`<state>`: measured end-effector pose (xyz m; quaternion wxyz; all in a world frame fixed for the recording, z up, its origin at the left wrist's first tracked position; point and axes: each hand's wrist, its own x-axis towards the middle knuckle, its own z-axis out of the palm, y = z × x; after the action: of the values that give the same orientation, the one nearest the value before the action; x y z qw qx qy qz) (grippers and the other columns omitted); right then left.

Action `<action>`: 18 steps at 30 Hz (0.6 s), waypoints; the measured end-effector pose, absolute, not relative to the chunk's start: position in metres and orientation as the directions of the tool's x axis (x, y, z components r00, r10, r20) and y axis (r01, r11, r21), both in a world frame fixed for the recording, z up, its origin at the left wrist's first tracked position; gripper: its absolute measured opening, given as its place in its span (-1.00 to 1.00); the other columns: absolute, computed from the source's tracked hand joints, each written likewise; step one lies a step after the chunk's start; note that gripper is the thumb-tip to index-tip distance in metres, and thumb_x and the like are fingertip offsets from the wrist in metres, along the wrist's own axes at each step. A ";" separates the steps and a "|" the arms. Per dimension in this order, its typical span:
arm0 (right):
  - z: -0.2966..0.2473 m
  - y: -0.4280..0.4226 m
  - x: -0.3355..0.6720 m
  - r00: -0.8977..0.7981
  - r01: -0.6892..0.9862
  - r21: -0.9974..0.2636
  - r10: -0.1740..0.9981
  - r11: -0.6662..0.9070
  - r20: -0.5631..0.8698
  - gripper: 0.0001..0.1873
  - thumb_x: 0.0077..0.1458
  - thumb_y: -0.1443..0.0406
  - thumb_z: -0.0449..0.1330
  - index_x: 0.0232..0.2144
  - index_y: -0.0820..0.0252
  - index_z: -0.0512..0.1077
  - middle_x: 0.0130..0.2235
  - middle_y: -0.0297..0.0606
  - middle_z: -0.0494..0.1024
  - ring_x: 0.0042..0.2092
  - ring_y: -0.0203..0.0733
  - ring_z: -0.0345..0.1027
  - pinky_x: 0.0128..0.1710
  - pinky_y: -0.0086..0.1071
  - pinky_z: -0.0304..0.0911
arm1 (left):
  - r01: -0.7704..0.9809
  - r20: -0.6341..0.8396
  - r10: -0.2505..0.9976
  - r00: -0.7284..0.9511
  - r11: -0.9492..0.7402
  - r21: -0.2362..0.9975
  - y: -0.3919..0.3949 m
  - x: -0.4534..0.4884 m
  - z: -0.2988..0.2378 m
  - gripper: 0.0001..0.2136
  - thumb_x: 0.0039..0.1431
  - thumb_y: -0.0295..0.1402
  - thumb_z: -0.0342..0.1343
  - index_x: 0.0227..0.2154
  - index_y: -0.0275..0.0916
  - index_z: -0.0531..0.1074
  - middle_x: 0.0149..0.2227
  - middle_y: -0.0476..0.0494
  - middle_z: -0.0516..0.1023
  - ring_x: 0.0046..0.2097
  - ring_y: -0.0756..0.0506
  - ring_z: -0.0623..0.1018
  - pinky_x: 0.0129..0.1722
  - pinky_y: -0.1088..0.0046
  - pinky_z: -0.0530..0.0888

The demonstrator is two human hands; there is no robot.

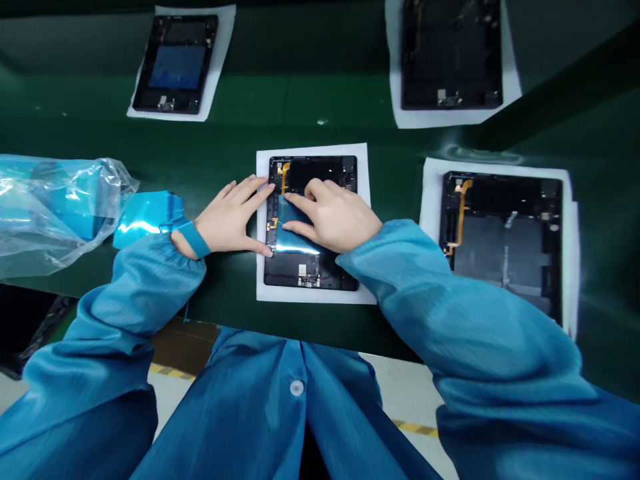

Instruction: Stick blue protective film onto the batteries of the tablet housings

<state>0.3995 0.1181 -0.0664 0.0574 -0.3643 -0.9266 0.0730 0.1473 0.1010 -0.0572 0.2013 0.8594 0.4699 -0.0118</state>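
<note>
An opened black tablet housing [310, 267] lies on a white foam sheet [315, 297] on the green belt in front of me. A shiny blue film-covered pad [295, 230] sits in its middle. My right hand [335, 217] lies on top of that pad, fingers stretched and pressing down on it. My left hand [233, 217] rests flat against the housing's left edge, fingers spread, steadying it. A blue strap circles my left wrist. Both arms wear blue sleeves.
A second opened housing [500, 233] on white foam lies to the right. Two more [175, 63] [450, 53] sit on the far side of the belt. At left are a clear plastic bag [55, 207] with blue pieces and a loose blue piece [145, 217].
</note>
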 end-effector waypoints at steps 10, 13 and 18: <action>-0.065 0.084 0.414 -0.827 0.536 -0.198 0.558 0.821 0.073 -0.20 0.30 -0.19 -0.08 0.18 0.32 0.45 -0.12 0.02 0.51 -0.18 0.02 0.28 -0.22 -0.18 0.14 | 0.814 -0.197 0.805 0.560 -0.489 0.314 0.099 0.147 -0.060 0.26 -0.12 0.49 0.06 0.45 -0.36 -0.07 0.47 -0.48 -0.06 0.48 -0.46 -0.01 0.44 -0.15 -0.04; -0.066 0.095 0.421 -0.694 0.696 -0.170 0.714 0.697 0.087 -0.20 0.32 -0.14 -0.07 0.20 0.42 0.42 -0.09 0.11 0.50 -0.16 0.08 0.29 -0.19 -0.15 0.16 | 0.812 -0.194 0.805 0.560 -0.488 0.321 0.099 0.147 -0.061 0.25 -0.12 0.49 0.07 0.45 -0.33 -0.08 0.47 -0.48 -0.06 0.48 -0.47 -0.01 0.44 -0.15 -0.05; -0.066 0.085 0.422 -0.788 0.597 -0.148 0.611 0.789 0.079 -0.13 0.30 -0.19 -0.07 0.18 0.49 0.42 -0.13 0.10 0.51 -0.18 0.06 0.27 -0.22 -0.16 0.13 | 0.815 -0.203 0.806 0.557 -0.482 0.321 0.099 0.147 -0.060 0.21 -0.07 0.45 0.08 0.46 -0.30 -0.09 0.48 -0.46 -0.07 0.49 -0.46 -0.04 0.44 -0.15 -0.08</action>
<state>0.4218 0.0852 -0.0664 0.0616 -0.3200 -0.9436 0.0577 0.1468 0.0987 -0.0601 0.1930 0.8608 0.4707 -0.0121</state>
